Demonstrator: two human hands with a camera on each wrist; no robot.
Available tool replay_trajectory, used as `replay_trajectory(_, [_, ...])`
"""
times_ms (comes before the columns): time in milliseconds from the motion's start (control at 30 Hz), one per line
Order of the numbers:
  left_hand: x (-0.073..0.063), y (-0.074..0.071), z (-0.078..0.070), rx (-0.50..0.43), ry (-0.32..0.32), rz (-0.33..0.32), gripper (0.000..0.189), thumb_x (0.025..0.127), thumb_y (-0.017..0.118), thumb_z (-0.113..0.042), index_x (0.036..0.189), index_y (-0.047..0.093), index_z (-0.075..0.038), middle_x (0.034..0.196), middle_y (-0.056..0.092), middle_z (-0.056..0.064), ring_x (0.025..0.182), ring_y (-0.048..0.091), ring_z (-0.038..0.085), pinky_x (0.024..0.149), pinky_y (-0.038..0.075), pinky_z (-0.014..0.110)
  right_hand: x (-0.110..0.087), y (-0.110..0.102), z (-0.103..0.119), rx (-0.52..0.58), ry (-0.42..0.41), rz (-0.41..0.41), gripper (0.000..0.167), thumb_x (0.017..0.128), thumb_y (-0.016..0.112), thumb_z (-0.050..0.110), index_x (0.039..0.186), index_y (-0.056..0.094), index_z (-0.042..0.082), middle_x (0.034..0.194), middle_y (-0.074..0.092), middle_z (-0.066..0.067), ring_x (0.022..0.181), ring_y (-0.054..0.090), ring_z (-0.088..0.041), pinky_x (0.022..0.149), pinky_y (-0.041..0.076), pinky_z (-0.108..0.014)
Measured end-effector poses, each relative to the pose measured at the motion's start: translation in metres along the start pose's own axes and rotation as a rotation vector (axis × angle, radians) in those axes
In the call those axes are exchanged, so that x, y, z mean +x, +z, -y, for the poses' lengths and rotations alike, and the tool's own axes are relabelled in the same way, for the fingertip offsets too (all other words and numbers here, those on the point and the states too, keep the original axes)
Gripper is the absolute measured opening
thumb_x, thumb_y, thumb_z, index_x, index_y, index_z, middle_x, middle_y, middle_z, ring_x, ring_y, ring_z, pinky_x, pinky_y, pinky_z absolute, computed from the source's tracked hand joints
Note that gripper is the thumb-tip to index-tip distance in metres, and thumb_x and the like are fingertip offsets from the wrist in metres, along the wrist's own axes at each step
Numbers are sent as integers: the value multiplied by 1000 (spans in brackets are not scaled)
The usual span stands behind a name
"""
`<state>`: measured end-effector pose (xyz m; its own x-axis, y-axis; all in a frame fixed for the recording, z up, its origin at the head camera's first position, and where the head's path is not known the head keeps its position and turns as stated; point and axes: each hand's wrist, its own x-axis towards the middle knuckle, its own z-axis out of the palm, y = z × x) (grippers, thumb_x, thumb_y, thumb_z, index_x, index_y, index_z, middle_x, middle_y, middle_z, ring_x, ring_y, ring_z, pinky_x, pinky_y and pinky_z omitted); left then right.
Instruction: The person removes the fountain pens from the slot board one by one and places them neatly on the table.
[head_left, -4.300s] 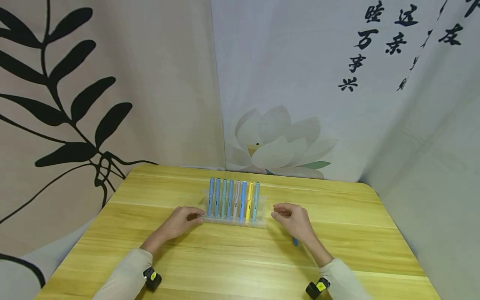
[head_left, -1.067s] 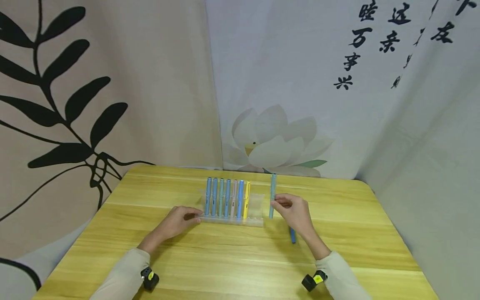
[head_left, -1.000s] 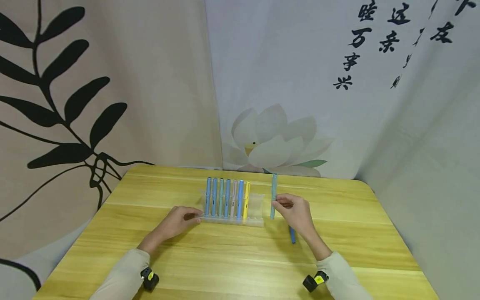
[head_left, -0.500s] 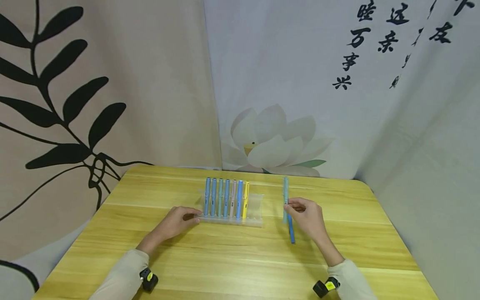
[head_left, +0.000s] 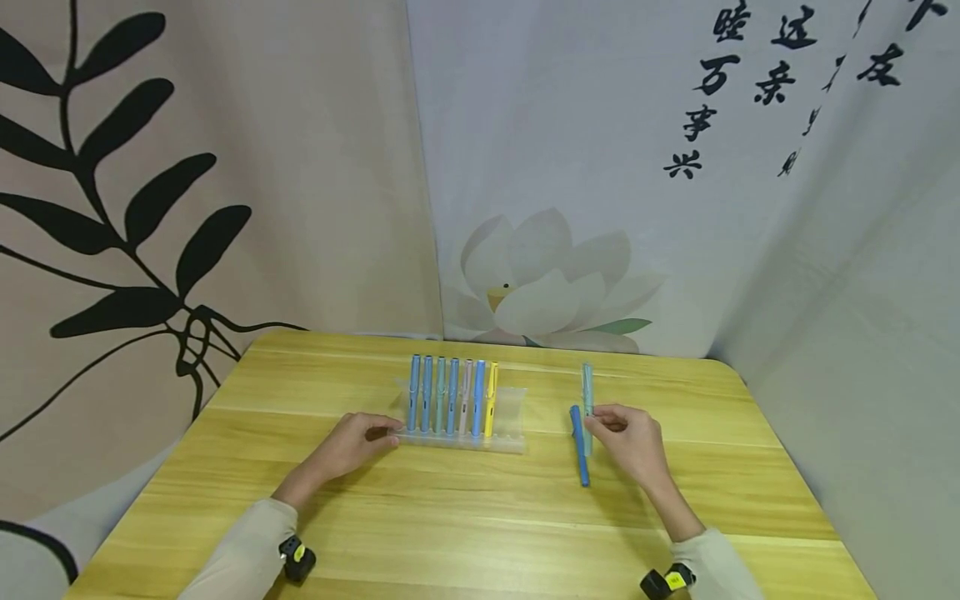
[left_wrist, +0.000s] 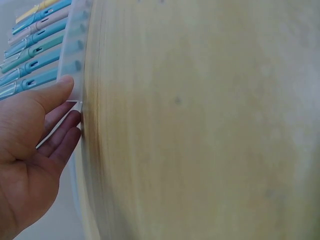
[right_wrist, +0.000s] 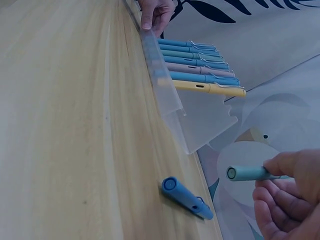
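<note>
My left hand [head_left: 356,446] pinches the near left corner of a clear plastic pen stand [head_left: 512,417], thumb in front in the left wrist view. Several capped pens stand in a row in it: blue ones, a green one, a pinkish-grey one, and a yellow pen [head_left: 492,400] at the right end. The stand's right end holds no pens. To the right, my right hand [head_left: 633,437] pinches a light green pen [head_left: 588,383] between thumb and fingers. In the right wrist view that green pen [right_wrist: 245,173] appears raised off the table. A blue pen [head_left: 580,450] lies on the table just left of it.
The wooden table [head_left: 450,525] has a back edge close behind the stand, against a curtain [head_left: 555,125] with a printed lotus and writing. A second curtain with black leaves hangs at the left. Each wrist carries a small black camera [head_left: 297,558].
The right hand took the light green pen from the stand's right end and carried it rightward, then slightly nearer, past the lying blue pen. The left hand stays on the stand's corner.
</note>
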<state>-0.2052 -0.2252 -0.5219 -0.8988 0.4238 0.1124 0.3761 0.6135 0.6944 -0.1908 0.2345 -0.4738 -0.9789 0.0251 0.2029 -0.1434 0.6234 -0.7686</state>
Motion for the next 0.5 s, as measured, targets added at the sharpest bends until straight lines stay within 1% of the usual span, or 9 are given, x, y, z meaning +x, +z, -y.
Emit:
replay_trajectory(133, [-1,0,0,-2,-3,-3,30,100,68,-21,126,72,-6,125,72,8,116,67,30,98,55,49,-2,-2,-2,-11,24,11,24,93,78,22,110,78,5,95,78,-8,85,73,-20,69,59,-23])
replay_trajectory(267, [-1,1,1,-3,-3,-5,30,100,68,-21,126,72,-6,125,72,8,118,66,31,99,54,50,-5,-3,-6,-23,50,18,25,93,77,23,110,79,4,94,78,-7,85,73,-20,69,59,-26])
replay_trajectory(500, [0,1,1,1,-5,-6,30,100,69,-19,126,72,-6,124,73,8,117,67,30,99,54,49,-7,-3,-17,-54,112,31,26,93,77,24,110,79,5,94,78,-7,88,74,-21,73,60,-30])
